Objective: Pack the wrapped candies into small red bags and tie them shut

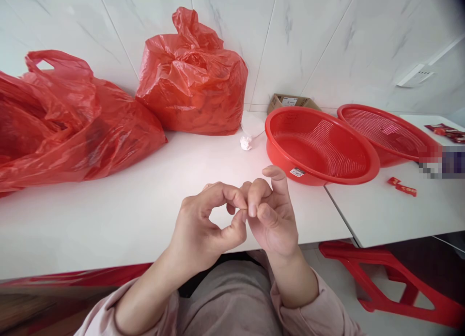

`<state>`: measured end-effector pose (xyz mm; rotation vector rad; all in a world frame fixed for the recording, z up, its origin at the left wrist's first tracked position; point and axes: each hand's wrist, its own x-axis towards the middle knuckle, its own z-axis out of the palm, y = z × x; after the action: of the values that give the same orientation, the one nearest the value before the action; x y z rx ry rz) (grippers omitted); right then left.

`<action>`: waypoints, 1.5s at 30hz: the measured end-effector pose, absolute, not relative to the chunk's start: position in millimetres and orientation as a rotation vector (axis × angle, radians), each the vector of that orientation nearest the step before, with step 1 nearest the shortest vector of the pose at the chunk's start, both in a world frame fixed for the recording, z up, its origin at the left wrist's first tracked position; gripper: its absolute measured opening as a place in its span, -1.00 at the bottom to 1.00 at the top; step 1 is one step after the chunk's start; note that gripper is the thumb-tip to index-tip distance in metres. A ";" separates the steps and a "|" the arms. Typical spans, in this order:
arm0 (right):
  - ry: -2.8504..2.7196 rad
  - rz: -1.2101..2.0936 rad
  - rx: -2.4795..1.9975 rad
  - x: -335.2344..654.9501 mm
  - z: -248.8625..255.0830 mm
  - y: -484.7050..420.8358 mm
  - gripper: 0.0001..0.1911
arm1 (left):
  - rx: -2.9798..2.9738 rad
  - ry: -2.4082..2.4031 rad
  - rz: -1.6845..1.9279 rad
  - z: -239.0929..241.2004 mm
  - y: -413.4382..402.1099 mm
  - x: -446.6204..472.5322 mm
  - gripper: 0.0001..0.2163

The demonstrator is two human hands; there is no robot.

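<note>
My left hand (205, 224) and my right hand (271, 212) meet fingertip to fingertip just above the front edge of the white table (119, 220). Both hands are curled in a pinch where thumb and forefinger touch. What lies between the fingertips is too small to make out. A red perforated basket (319, 145) stands just behind my right hand.
Two full red plastic bags (65, 120) (192, 77) lie at the left and back. A second red basket (385, 130), a cardboard box (290, 102), a crumpled white scrap (246, 143) and small red packets (403, 187) are on the tables. A red stool (385, 282) lies below right.
</note>
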<state>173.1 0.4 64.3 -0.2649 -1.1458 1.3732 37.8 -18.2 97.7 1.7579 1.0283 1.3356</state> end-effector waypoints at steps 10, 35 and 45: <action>-1.048 1.421 -0.309 176.9 62.9 3.8 -0.64 | 1.779 0.918 1.244 95.0 -21.2 38.6 -0.87; -1.071 1.409 -0.274 178.1 63.5 3.6 -0.62 | 1.532 0.937 1.326 92.6 -18.4 42.9 -0.97; -1.028 1.382 -0.317 171.2 60.2 1.3 -0.62 | 1.750 1.037 1.422 83.8 -16.1 47.4 -0.85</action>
<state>171.2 1.3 60.2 -0.3165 -1.0282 1.3823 47.4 -16.1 83.8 1.7499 1.0370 1.4220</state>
